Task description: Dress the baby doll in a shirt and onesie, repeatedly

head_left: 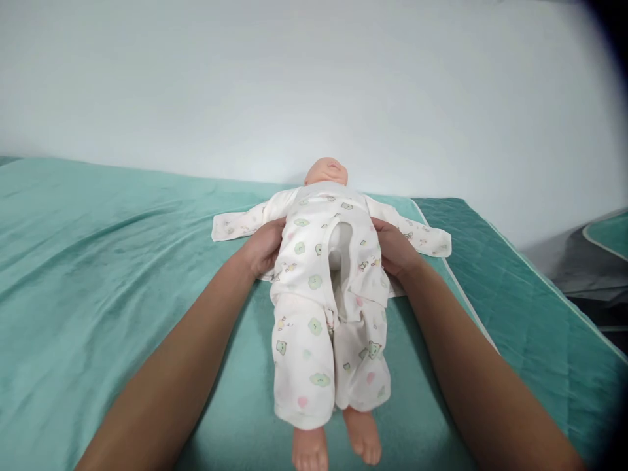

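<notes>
A baby doll (326, 172) lies on its back, head toward the wall and bare feet (310, 448) toward me. White open-crotch baby pants (301, 288) with green, pink and bear prints cover its legs and reach high over its belly. A matching long-sleeved top (240, 224) has its sleeves spread out to both sides. My left hand (267, 248) is closed at the left edge of the pants, fingertips hidden behind the cloth. On the opposite edge my right hand (392, 247) grips likewise, its fingertips also tucked out of sight. Part of the top's hem shows beneath both hands.
A light green sheet (122, 261) with soft wrinkles lies under the doll. To the right, a darker green quilted cover (530, 327) runs to the bed's edge. Behind stands a white wall (294, 85). Another green-covered surface (611, 232) appears at far right, across a dark gap.
</notes>
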`<state>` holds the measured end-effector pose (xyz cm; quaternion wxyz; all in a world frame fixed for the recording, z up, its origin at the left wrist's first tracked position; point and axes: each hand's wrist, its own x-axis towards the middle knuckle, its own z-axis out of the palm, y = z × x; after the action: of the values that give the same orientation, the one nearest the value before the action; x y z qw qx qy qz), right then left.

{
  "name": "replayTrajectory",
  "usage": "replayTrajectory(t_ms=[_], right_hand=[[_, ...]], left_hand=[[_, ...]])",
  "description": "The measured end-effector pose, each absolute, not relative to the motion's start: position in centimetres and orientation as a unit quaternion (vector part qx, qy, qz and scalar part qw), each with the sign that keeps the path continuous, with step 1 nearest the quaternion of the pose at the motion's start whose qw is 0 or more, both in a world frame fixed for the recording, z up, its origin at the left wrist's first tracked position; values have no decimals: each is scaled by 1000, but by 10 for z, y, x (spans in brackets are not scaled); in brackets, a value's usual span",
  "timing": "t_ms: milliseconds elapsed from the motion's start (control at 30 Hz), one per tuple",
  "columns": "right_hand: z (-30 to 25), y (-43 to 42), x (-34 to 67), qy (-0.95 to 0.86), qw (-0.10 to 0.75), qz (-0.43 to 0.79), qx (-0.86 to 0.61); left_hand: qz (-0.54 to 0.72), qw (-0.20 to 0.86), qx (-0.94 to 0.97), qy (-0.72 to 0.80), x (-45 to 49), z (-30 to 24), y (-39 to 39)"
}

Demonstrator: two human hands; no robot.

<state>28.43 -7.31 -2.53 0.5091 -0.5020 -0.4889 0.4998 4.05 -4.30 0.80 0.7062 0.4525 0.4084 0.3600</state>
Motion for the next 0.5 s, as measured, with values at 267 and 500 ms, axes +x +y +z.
replayTrajectory(t_ms=[267,500], right_hand=[[-24,-75,285,-500,506,523,-469],[-16,-77,284,-531,464,516,-487]], left_hand=[[347,701,484,392,35,10,-44],[341,715,458,404,38,15,-49]])
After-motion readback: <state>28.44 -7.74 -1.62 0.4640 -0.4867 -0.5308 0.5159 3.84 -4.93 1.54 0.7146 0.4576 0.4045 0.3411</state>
